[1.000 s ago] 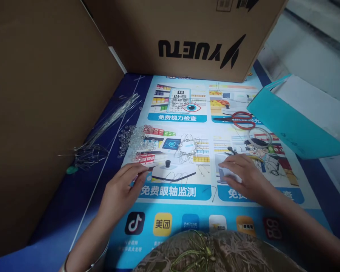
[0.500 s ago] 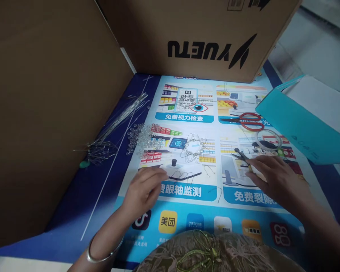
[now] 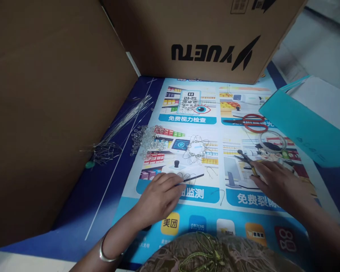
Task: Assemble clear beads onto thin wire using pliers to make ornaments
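While the right hand [image 3: 274, 177] curls over the dark-jawed, yellow-handled metal pliers [image 3: 246, 158] on the blue-and-white printed mat [image 3: 238, 213], whether its fingers grip or merely touch, I can't tell. Across to the left hand [image 3: 161, 194] — fingers narrowed together beside the thin, bent silvery wire loops [image 3: 189, 176], any pinch there out of sight. Here's the danger: a careless sweep could snag those loops, or scatter the heap of clear round beads [image 3: 147, 141] just beyond. Pliers swung left might catch the flower-shaped ring of wire and clear beads [image 3: 197, 149]. Hard to make out: the handle ends, covered by the palm; fine wires melting into the print; the teal cardboard box [image 3: 300, 128], cut off at right.
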Demonstrator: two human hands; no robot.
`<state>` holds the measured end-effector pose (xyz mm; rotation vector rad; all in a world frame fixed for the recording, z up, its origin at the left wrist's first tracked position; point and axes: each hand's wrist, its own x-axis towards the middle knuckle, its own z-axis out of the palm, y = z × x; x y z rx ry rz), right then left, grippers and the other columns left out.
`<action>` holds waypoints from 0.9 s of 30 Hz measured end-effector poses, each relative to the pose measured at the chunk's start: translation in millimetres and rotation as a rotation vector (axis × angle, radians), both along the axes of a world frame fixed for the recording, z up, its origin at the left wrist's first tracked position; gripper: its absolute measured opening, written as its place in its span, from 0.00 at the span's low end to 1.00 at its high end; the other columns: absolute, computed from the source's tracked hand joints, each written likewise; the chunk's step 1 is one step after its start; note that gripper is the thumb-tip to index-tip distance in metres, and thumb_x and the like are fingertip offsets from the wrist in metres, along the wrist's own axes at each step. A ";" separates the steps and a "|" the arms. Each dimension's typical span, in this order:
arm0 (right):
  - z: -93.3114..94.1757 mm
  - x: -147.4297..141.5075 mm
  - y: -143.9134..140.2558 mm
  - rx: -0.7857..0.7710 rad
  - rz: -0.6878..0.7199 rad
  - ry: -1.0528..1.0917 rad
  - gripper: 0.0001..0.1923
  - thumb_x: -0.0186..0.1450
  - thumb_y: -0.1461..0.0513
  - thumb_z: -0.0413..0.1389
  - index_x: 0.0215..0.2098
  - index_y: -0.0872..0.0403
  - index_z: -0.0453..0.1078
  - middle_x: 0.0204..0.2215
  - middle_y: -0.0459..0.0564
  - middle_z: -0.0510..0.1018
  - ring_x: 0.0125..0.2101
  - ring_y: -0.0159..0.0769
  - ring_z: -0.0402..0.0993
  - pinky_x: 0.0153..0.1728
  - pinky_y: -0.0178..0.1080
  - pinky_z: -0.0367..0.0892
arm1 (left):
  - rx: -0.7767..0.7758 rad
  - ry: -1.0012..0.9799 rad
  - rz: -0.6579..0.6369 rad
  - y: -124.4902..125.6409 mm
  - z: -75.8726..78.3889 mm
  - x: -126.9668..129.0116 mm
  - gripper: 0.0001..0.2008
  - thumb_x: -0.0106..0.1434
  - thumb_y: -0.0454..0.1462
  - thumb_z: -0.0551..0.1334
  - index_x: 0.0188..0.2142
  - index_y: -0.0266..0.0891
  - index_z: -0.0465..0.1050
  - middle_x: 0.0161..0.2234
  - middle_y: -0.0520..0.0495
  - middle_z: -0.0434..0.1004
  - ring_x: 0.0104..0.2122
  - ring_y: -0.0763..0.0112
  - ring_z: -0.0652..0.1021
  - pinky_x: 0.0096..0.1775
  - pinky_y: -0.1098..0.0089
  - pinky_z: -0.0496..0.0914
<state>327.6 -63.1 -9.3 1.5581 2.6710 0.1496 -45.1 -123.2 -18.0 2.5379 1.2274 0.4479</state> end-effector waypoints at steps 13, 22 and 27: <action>-4.3 -19.5 -3.3 -0.045 0.017 0.094 0.17 0.64 0.65 0.44 0.49 0.58 0.66 0.41 0.59 0.70 0.44 0.47 0.65 0.39 0.43 0.64 | 0.018 0.085 -0.046 -0.5 2.1 6.4 0.12 0.63 0.35 0.55 0.46 0.41 0.69 0.47 0.46 0.72 0.47 0.61 0.69 0.46 0.58 0.63; 5.5 -48.0 -17.8 -0.109 0.013 0.098 0.16 0.64 0.65 0.46 0.48 0.57 0.67 0.39 0.59 0.71 0.42 0.44 0.66 0.42 0.43 0.63 | 0.081 0.069 -0.054 -2.8 2.1 12.1 0.14 0.62 0.36 0.56 0.48 0.41 0.68 0.51 0.44 0.69 0.50 0.57 0.68 0.47 0.57 0.63; 12.2 -58.7 -32.9 -0.133 0.076 0.103 0.15 0.65 0.64 0.47 0.49 0.55 0.65 0.38 0.57 0.72 0.41 0.43 0.66 0.39 0.44 0.63 | 0.101 0.143 -0.168 10.1 11.6 47.1 0.21 0.63 0.43 0.54 0.55 0.44 0.61 0.59 0.44 0.58 0.55 0.54 0.63 0.49 0.56 0.64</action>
